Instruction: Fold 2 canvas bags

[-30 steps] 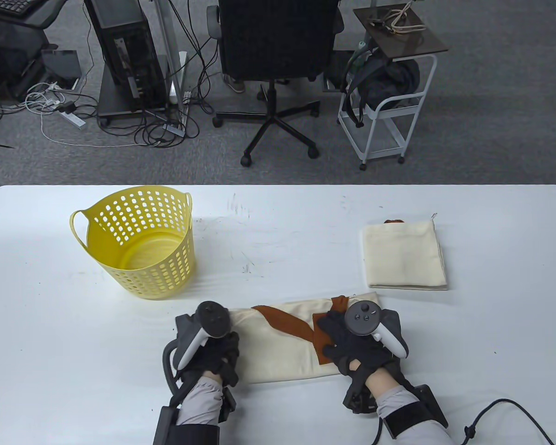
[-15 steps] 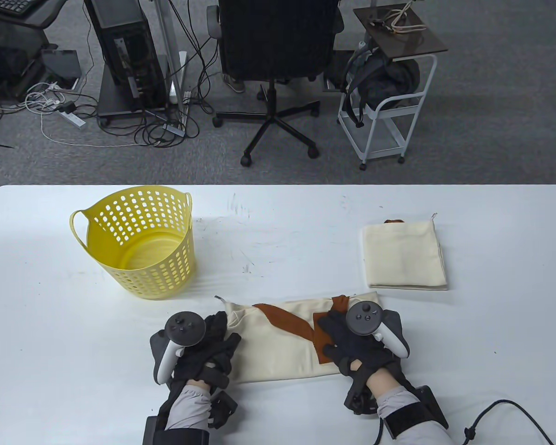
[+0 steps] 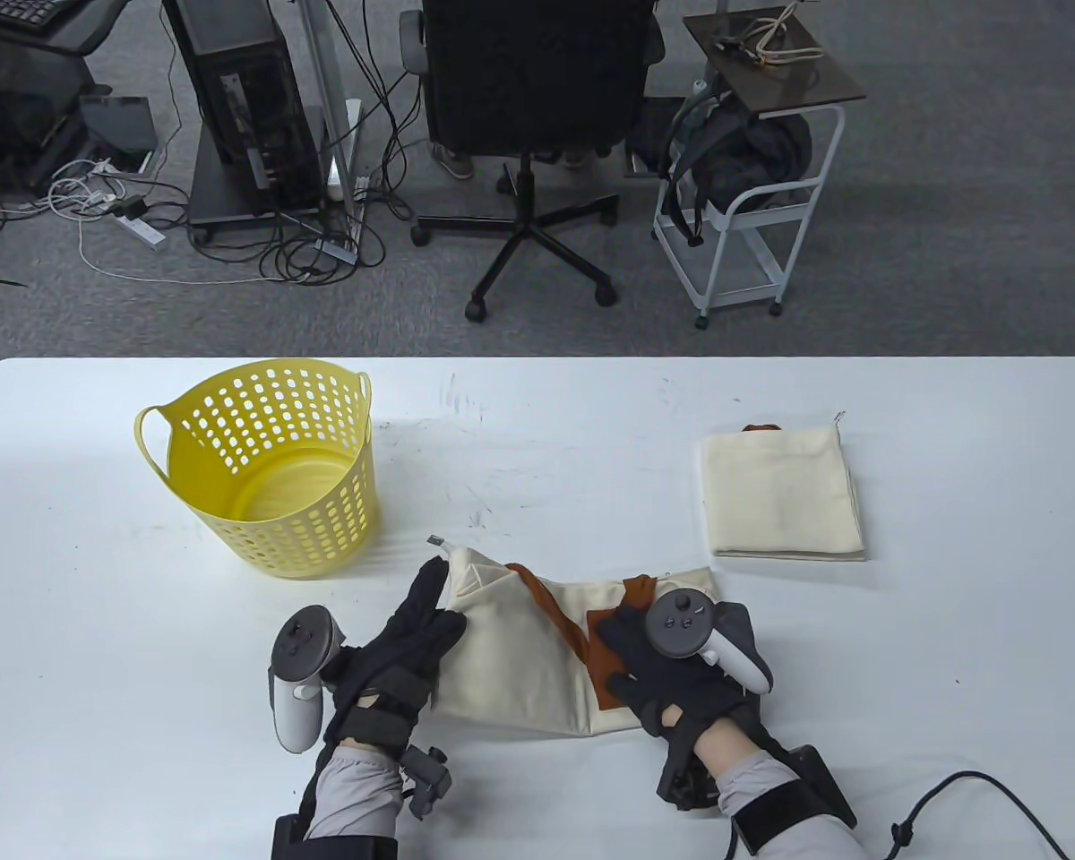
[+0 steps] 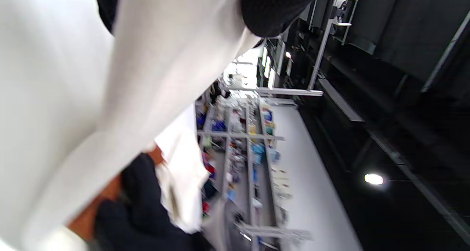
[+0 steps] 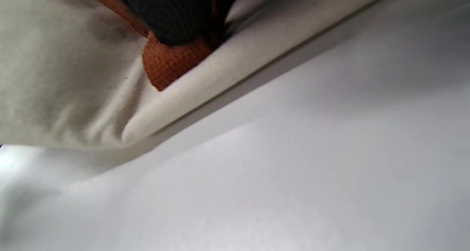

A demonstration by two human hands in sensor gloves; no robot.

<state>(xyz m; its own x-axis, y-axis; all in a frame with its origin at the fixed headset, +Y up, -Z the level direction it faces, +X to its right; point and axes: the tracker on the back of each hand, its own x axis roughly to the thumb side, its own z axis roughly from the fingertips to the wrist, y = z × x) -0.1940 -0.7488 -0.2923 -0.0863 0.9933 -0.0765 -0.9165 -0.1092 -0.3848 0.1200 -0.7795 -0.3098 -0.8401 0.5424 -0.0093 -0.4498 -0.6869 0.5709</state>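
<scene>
1. Table view: a cream canvas bag (image 3: 520,654) with rust-brown straps (image 3: 555,618) lies at the near edge of the white table (image 3: 98,627), between the two gloved hands. The left hand (image 3: 403,645) has its fingers stretched out long under the bag's left end, which stands lifted off the table with its corner up by the fingertips. The right hand (image 3: 672,672) rests flat on the bag's right end, fingers spread over the brown strap patch. A second bag, already folded (image 3: 781,493), lies well apart at the far right. A yellow perforated basket (image 3: 269,475) stands at the far left.

2. Left wrist view: the picture is blurred and turned sideways. Cream cloth (image 4: 121,108) hangs across it from a dark gloved fingertip (image 4: 275,8) at the top; how the fingers close on the cloth I cannot tell. The other glove (image 4: 143,214) and a bit of brown strap (image 4: 91,214) show below.

3. Right wrist view: a black fingertip (image 5: 176,12) presses on the brown strap (image 5: 172,60), on top of the cream bag (image 5: 62,89), whose folded edge lies on the table (image 5: 293,170).
</scene>
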